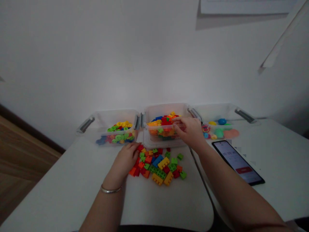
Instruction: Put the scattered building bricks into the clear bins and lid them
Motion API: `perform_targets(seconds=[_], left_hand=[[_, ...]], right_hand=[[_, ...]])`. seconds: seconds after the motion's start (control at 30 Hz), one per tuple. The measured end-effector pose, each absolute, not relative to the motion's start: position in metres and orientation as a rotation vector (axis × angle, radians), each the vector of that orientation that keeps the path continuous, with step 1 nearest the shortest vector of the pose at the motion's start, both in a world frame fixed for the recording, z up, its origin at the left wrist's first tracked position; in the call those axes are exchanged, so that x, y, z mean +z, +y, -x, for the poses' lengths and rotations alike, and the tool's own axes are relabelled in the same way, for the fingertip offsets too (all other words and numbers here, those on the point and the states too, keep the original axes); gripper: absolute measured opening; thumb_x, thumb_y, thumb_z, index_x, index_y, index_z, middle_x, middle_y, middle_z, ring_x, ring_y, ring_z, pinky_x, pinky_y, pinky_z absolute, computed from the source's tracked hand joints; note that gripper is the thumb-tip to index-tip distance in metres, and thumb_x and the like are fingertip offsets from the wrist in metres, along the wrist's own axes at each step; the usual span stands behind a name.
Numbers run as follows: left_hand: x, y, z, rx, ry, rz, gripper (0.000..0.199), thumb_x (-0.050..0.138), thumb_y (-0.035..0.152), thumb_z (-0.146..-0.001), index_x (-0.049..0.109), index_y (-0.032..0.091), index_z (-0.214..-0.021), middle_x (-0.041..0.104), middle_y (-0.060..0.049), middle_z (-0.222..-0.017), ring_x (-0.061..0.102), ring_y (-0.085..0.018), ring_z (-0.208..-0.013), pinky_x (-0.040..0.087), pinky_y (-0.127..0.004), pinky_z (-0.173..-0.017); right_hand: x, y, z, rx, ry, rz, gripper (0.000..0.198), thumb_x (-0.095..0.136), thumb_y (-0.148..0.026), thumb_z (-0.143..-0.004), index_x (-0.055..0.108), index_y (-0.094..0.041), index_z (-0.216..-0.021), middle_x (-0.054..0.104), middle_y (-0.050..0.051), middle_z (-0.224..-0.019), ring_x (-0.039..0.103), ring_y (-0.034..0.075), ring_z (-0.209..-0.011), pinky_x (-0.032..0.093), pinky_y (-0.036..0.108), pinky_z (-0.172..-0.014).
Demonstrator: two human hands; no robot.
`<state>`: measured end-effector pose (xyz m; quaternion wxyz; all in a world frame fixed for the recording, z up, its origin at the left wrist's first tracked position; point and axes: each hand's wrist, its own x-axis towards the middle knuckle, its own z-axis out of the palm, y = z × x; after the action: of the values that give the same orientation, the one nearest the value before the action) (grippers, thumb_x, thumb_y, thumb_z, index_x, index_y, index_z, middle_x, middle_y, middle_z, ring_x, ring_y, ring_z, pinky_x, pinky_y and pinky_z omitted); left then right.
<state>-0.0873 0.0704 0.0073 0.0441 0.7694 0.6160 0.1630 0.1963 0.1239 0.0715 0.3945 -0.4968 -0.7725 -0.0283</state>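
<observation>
A loose pile of toy building bricks in red, orange, green, yellow and blue lies on the table. At its left edge rests my left hand, loosely bent and open, with the fingertips against red bricks. My right hand reaches over the front right rim of the middle clear plastic box, which holds many more bricks. Thumb and fingers there are closed together; whatever they hold blends with the bright bricks behind.
To the left stands another clear box with small colourful pieces. The right clear box contains rounded toys. A phone showing a timer lies beside my right forearm. Behind the boxes rises a white wall. A seam crosses the white table.
</observation>
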Motion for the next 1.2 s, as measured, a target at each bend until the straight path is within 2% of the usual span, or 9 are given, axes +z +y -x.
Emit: perform_targets(seconds=[0.1, 0.27, 0.6, 0.83, 1.07, 1.2], left_hand=[[0.004, 0.072, 0.086, 0.507, 1.832, -2.377, 0.040, 0.047, 0.022, -0.090, 0.064, 0.013, -0.125, 0.069, -0.015, -0.121, 0.062, -0.028, -0.112, 0.046, -0.044, -0.102], [0.009, 0.074, 0.082, 0.551, 1.835, -2.249, 0.038, 0.049, 0.025, -0.088, 0.067, 0.013, -0.119, 0.071, -0.016, -0.114, 0.066, -0.028, -0.104, 0.048, -0.042, -0.097], [0.008, 0.069, 0.083, 1.047, 1.693, -1.742, 0.040, 0.055, 0.045, -0.083, 0.066, 0.016, -0.108, 0.073, -0.010, -0.109, 0.069, -0.025, -0.098, 0.053, -0.037, -0.089], [0.018, 0.062, 0.074, 1.237, 1.648, -1.664, 0.036, 0.059, 0.043, -0.085, 0.065, 0.017, -0.109, 0.071, -0.009, -0.109, 0.067, -0.024, -0.102, 0.052, -0.038, -0.093], [0.043, 0.047, 0.052, 1.440, 1.358, -1.476, 0.040, 0.066, 0.048, -0.082, 0.063, 0.018, -0.108, 0.071, -0.009, -0.106, 0.068, -0.022, -0.095, 0.057, -0.031, -0.078], [0.061, 0.052, 0.025, 1.457, 1.111, -1.452, 0.044, 0.069, 0.042, -0.081, 0.056, 0.020, -0.117, 0.072, -0.006, -0.098, 0.069, -0.018, -0.086, 0.055, -0.028, -0.074]], right_hand=[[0.072, 0.123, -0.196, -0.086, -1.956, 1.268, 0.026, 0.051, -0.036, -0.089, 0.070, -0.022, -0.101, 0.076, 0.005, -0.095, 0.066, 0.026, -0.092, 0.037, 0.042, -0.086], [0.073, 0.122, -0.195, -0.095, -1.959, 1.278, 0.025, 0.052, -0.035, -0.088, 0.070, -0.022, -0.099, 0.076, 0.006, -0.096, 0.065, 0.025, -0.091, 0.037, 0.041, -0.085], [0.072, 0.122, -0.194, -0.130, -1.973, 1.296, 0.025, 0.050, -0.033, -0.089, 0.071, -0.022, -0.098, 0.075, 0.005, -0.093, 0.064, 0.024, -0.090, 0.035, 0.039, -0.084], [0.072, 0.121, -0.195, -0.132, -1.980, 1.291, 0.026, 0.050, -0.035, -0.090, 0.071, -0.022, -0.097, 0.076, 0.005, -0.093, 0.065, 0.025, -0.089, 0.035, 0.040, -0.084], [0.074, 0.122, -0.195, -0.099, -1.972, 1.276, 0.025, 0.051, -0.035, -0.089, 0.070, -0.022, -0.100, 0.076, 0.005, -0.094, 0.066, 0.025, -0.090, 0.038, 0.041, -0.085], [0.073, 0.123, -0.196, -0.061, -1.950, 1.261, 0.025, 0.053, -0.034, -0.088, 0.070, -0.021, -0.100, 0.076, 0.007, -0.096, 0.067, 0.026, -0.090, 0.040, 0.044, -0.087]])
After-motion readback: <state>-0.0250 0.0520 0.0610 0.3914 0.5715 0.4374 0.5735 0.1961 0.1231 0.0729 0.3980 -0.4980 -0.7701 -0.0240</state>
